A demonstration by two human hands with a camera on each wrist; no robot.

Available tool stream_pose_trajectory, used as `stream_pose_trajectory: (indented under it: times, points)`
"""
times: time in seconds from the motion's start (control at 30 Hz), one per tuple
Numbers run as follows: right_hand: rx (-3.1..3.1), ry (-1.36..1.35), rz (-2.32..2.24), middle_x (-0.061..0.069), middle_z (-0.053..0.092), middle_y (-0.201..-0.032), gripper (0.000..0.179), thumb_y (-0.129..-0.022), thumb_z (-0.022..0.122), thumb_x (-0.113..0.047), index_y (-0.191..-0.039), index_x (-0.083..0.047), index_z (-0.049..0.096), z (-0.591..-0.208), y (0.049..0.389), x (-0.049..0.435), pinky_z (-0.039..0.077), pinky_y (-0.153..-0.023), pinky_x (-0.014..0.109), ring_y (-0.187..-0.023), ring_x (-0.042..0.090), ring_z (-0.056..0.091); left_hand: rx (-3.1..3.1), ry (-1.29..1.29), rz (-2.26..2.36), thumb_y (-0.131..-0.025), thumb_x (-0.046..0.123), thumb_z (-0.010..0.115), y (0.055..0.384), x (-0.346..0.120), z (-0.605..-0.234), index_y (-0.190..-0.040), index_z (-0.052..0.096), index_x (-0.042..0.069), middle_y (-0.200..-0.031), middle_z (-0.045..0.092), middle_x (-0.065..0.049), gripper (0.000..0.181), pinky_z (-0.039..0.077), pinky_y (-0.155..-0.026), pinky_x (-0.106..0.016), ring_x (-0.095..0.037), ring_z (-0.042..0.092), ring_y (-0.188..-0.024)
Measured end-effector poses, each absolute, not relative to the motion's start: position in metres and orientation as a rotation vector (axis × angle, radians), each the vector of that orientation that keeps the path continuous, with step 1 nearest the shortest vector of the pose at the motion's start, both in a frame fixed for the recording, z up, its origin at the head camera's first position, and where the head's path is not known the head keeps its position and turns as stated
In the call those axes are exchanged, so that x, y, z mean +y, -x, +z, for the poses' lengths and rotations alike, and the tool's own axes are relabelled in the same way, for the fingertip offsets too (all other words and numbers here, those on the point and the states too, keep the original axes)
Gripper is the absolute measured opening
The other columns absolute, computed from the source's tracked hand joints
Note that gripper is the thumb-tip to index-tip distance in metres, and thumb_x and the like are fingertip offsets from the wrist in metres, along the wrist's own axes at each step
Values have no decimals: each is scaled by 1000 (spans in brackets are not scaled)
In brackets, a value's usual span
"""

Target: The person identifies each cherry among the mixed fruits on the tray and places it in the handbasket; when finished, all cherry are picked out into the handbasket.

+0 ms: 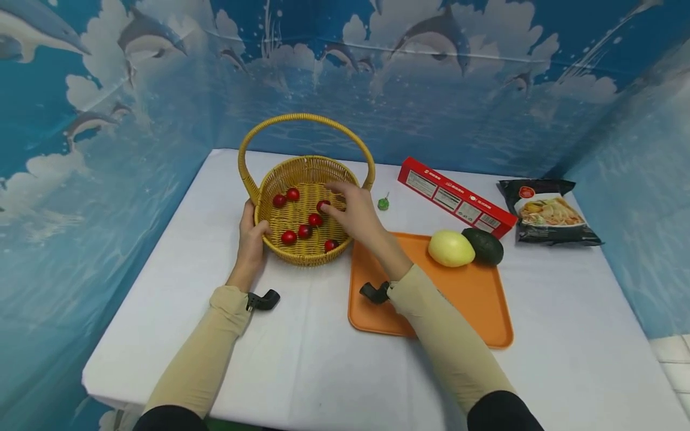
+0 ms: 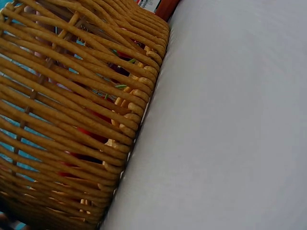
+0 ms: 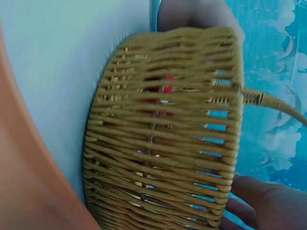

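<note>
A yellow wicker basket (image 1: 305, 258) with a tall hoop handle stands on the white table and tilts a little toward me. Inside it lie several red cherries, among them one cherry (image 1: 288, 237) near the front left. My left hand (image 1: 249, 239) grips the basket's left rim, thumb over the edge. Reaching in over the right rim, my right hand (image 1: 353, 211) has its thumb and fingers spread apart, with another cherry (image 1: 322, 206) at the thumb tip. In the right wrist view, the right hand (image 3: 280, 203) is partly hidden behind the basket wall (image 3: 158, 129).
Right of the basket lies an orange tray (image 1: 474, 305) bearing a pale yellow fruit (image 1: 451, 248) and a dark avocado (image 1: 483, 246). Behind it are a long red box (image 1: 455, 197), a black noodle packet (image 1: 550, 212) and a small green stemmed item (image 1: 383, 204). A dolphin-print curtain (image 1: 323, 90) surrounds the table.
</note>
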State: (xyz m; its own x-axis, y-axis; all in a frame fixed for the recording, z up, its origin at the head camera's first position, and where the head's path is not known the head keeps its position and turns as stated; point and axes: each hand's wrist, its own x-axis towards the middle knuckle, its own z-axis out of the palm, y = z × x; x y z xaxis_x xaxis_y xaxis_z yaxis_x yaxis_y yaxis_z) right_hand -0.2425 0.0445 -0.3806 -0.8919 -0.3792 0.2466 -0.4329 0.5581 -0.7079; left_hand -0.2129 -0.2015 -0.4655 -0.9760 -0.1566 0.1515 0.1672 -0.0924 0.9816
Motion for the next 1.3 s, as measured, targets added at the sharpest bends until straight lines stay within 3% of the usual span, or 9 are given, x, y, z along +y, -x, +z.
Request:
stream_pose_trajectory:
  times: [0.1,0.37,0.8,0.9,1.07,1.3]
  points:
    - [-2714,-720,1190,16,65,-143,48,-99,73,-16,-144,-2,62,-382,233,50,53,-105,47,-127,35,65,-1953,7,-2184,-76,-4,45,213,-201,-465,-159,37,9,-161,42,-14,85,29,-118,-43,-29,41,-141]
    - [-2590,-747,1180,14,71,-134,41,-96,75,-12,-135,-3,68,-383,196,78,54,-102,47,-122,32,68,-1945,-14,-2182,-75,-4,45,212,-202,-466,-157,39,9,-158,43,-15,83,30,-116,-41,-30,42,-137]
    - [-2594,-638,1085,9,72,-134,44,-93,80,-15,-136,-10,70,-377,151,158,55,-100,51,-117,30,72,-1948,-32,-2188,-77,-4,45,214,-200,-464,-158,38,8,-160,43,-15,82,31,-116,-40,-29,42,-139]
    - [-2557,-578,1045,8,73,-132,43,-93,80,-12,-134,-10,71,-376,150,180,55,-101,42,-117,29,72,-1948,-18,-2184,-78,-4,45,215,-200,-464,-158,39,7,-160,43,-15,81,31,-115,-39,-29,42,-139]
    - [-2552,-533,1008,7,74,-130,43,-93,80,-11,-135,-12,71,-380,145,216,42,-103,9,-116,30,72,-1958,-24,-2198,-78,-4,45,215,-200,-467,-160,37,9,-161,42,-13,84,31,-117,-39,-27,42,-141]
    - [-2498,-416,937,12,72,-130,47,-91,81,-9,-136,-11,71,-386,143,264,36,-99,1,-116,37,70,-1977,-52,-2177,-78,-3,45,212,-201,-466,-159,38,10,-161,42,-13,83,31,-118,-40,-27,43,-141]
